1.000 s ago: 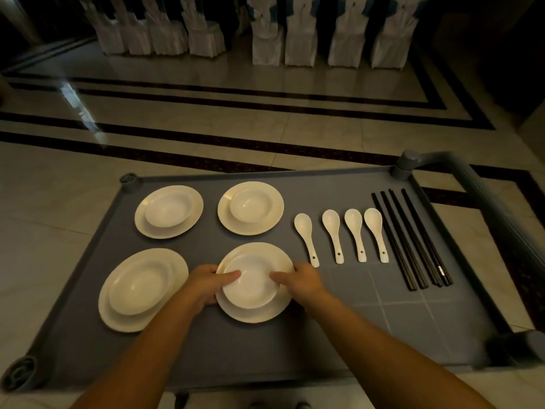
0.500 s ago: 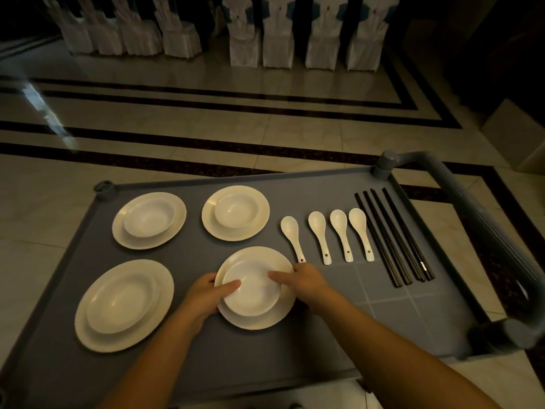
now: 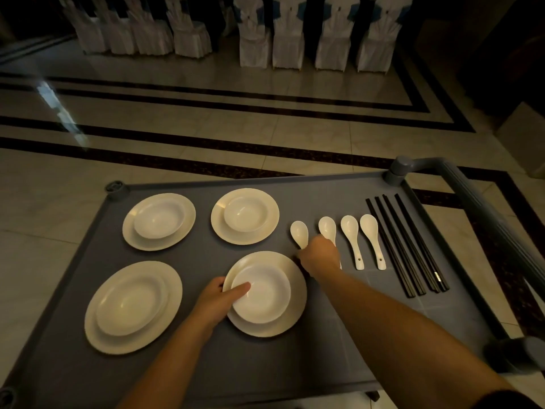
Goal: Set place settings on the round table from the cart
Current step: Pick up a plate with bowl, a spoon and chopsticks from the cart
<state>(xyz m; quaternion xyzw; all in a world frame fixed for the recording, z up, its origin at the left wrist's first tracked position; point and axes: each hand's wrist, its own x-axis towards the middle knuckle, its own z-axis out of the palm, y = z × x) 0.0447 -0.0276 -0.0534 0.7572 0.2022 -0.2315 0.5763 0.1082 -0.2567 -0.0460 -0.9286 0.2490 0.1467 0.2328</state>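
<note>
On the grey cart [image 3: 265,367] lie sets of a white bowl on a cream plate. My left hand [image 3: 218,299] grips the near middle plate [image 3: 296,290] at its left edge, thumb on the rim of its bowl [image 3: 265,293]. My right hand [image 3: 320,256] is curled over the handle of the leftmost white spoon [image 3: 299,233] and hides part of the second spoon [image 3: 326,227]. Two more spoons [image 3: 361,240] lie to the right. Beyond them are several black chopsticks [image 3: 407,246]. The round table is out of view.
Three other plate-and-bowl sets sit at the near left [image 3: 97,329], far left [image 3: 129,231] and far middle [image 3: 218,228] of the cart. The cart's grey handle [image 3: 486,216] runs along its right side. White-covered chairs [image 3: 295,33] line the far side of the tiled floor.
My right hand left the right edge of the near plate and moved up right onto the spoon handles. The left hand stays on the plate.
</note>
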